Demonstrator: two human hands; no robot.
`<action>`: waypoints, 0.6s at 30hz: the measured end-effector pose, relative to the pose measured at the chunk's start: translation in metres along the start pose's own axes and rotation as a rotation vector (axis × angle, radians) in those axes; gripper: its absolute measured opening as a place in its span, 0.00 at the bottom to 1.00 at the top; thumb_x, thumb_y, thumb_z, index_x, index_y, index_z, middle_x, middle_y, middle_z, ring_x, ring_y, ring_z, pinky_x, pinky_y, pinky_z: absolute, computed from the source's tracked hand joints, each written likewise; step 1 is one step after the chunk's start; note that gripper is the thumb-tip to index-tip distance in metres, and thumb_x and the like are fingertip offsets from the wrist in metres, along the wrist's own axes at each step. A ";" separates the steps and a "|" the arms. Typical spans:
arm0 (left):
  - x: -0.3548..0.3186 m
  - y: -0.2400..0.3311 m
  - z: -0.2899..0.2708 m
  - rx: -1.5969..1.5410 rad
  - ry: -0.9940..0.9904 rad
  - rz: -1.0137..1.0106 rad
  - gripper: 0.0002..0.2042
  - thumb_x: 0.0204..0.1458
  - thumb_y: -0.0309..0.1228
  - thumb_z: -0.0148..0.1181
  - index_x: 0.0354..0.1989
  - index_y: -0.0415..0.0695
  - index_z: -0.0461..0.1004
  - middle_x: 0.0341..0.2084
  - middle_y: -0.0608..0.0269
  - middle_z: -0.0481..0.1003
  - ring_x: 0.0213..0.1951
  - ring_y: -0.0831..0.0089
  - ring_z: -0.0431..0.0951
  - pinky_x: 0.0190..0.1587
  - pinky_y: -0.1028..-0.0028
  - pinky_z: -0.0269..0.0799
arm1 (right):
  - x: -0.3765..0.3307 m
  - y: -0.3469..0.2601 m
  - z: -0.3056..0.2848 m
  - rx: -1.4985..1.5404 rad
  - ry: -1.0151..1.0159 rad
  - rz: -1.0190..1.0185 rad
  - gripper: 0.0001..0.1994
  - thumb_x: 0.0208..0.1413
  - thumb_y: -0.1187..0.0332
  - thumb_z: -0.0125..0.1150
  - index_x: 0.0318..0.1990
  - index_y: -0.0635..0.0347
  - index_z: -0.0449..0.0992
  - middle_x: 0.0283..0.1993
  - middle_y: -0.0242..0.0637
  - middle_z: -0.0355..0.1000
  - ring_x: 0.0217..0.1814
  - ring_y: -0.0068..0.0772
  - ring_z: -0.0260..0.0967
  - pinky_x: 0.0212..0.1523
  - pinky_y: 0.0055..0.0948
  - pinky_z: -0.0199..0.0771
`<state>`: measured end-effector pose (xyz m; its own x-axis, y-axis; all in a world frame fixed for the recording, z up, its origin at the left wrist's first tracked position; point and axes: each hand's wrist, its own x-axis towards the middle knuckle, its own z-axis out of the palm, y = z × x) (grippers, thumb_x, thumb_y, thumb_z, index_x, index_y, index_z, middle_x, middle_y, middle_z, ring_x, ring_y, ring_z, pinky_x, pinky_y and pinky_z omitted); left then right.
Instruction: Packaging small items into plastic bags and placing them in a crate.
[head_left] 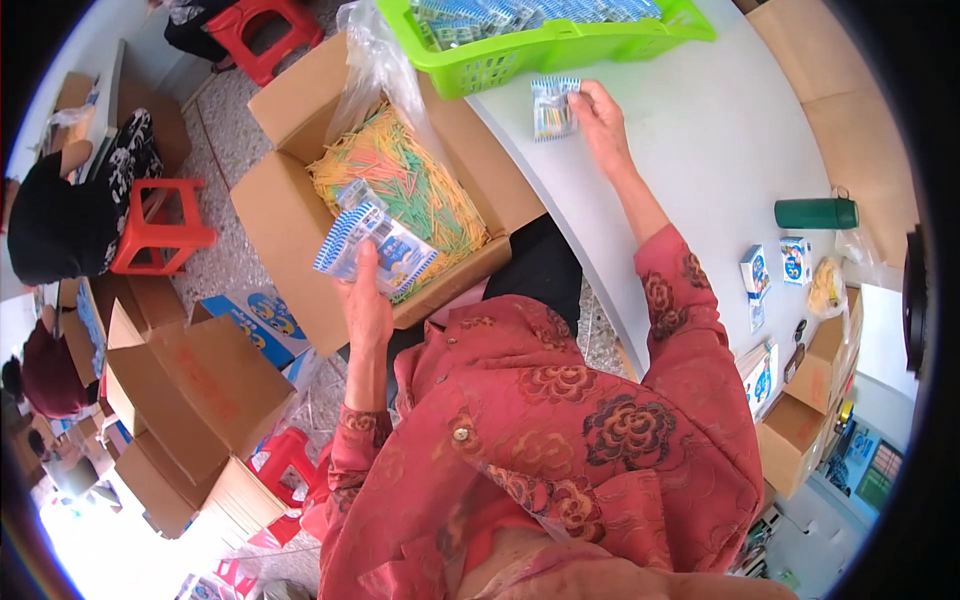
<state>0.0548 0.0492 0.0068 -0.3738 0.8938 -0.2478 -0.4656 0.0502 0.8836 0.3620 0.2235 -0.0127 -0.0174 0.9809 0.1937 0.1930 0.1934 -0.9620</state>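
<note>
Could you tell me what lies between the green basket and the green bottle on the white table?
In the head view, only bare white table lies between the green basket and the green bottle.

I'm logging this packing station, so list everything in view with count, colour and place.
Green basket: one, holding packets, top of the table.
White table: one, right.
Open carton: one, brown, holding yellow, green and orange sticks.
Green flask: one, lying on the table's right.
Small boxes: two, blue and white, on the table.
Red stools: several, on the floor at left.
Left hand: holds blue-white packets over the carton.
Right hand: holds one filled packet on the table.
</note>
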 end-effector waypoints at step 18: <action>-0.001 0.003 0.010 0.187 -0.125 0.061 0.08 0.50 0.26 0.59 0.38 0.38 0.75 0.31 0.69 0.75 0.32 0.84 0.72 0.36 0.82 0.69 | -0.004 -0.035 0.015 -0.323 0.376 -0.284 0.11 0.52 0.70 0.56 0.43 0.60 0.69 0.37 0.32 0.68 0.38 0.23 0.66 0.41 0.21 0.67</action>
<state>0.0619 0.0534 0.0141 -0.2887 0.9455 -0.1503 -0.2842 0.0653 0.9565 0.3402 0.2132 0.0172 0.2263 0.8051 0.5483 0.5226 0.3747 -0.7658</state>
